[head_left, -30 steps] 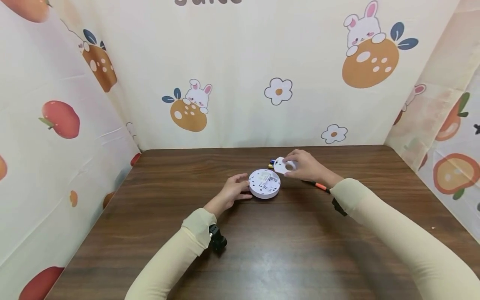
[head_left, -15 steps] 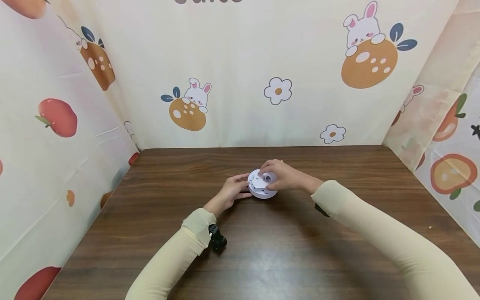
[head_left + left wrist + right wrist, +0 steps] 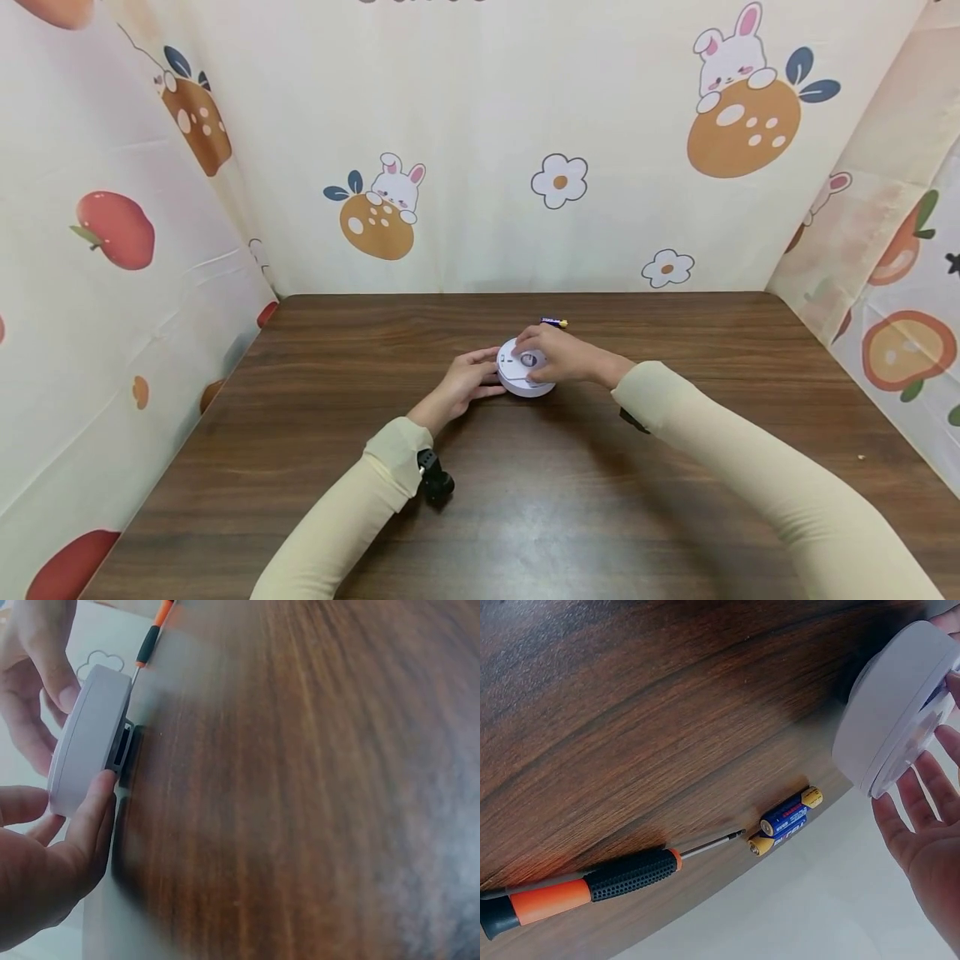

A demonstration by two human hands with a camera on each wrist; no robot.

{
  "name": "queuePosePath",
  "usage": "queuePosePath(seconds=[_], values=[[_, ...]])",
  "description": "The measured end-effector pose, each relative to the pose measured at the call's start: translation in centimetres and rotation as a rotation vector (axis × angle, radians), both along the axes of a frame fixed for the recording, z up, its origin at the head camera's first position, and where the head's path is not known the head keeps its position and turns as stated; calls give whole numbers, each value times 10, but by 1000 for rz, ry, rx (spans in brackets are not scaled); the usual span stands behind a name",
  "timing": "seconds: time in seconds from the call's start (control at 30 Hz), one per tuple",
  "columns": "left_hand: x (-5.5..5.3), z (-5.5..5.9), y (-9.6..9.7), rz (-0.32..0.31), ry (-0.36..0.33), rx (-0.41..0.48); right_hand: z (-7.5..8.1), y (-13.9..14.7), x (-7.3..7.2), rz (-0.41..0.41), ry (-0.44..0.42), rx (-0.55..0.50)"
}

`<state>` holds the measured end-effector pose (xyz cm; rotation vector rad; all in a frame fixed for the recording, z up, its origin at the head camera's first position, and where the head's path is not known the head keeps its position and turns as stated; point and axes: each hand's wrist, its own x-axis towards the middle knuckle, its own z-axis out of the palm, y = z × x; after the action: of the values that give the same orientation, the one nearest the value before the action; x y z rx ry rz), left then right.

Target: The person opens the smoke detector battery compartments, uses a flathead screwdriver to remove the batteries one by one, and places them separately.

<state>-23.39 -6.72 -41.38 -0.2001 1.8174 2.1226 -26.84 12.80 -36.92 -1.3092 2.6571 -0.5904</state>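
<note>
A round white plastic housing sits on the wooden table between the two hands. My left hand holds its left rim, fingers and thumb on either side; the left wrist view shows a fingertip low against the housing's underside. Lying over the housing's top is a white cover plate with a round hole. My right hand has its fingers and thumb on this plate, gripping it from the right. Seen from the right wrist, several fingertips of the right hand lie along the plate's edge. The inside of the housing is now mostly hidden.
Two blue and yellow batteries lie on the table behind the right hand. Beside them is an orange and black screwdriver, its tip close to the batteries. A printed curtain hangs behind the table's far edge.
My right hand has carried the cover plate leftward from beside the housing onto its top, where it now lies flatter. My left hand keeps its hold on the rim.
</note>
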Motion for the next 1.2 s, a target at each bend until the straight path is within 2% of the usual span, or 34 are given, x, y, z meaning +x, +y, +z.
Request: queuePosePath(seconds=[0.27, 0.4, 0.43, 0.57, 0.67, 0.8, 1.03, 1.2], values=[[2, 2, 1, -5, 39, 20, 0, 3, 2, -19, -18, 13], [0, 4, -2, -61, 71, -32, -3, 7, 1, -4, -12, 4], [-1, 4, -3, -90, 100, -74, -5, 7, 1, 1, -10, -3], [-10, 8, -8, -265, 349, -362, -10, 9, -1, 16, 6, -31], [-15, 11, -11, -357, 499, -540, -13, 10, -1, 25, 10, -63], [-17, 12, -12, -409, 509, -598, -18, 16, -1, -6, -2, -120], [-17, 10, -13, -369, 486, -620, -27, 33, -1, -138, -70, -110], [-24, 10, -16, -387, 535, -644, -31, 37, -3, -151, -91, -155]])
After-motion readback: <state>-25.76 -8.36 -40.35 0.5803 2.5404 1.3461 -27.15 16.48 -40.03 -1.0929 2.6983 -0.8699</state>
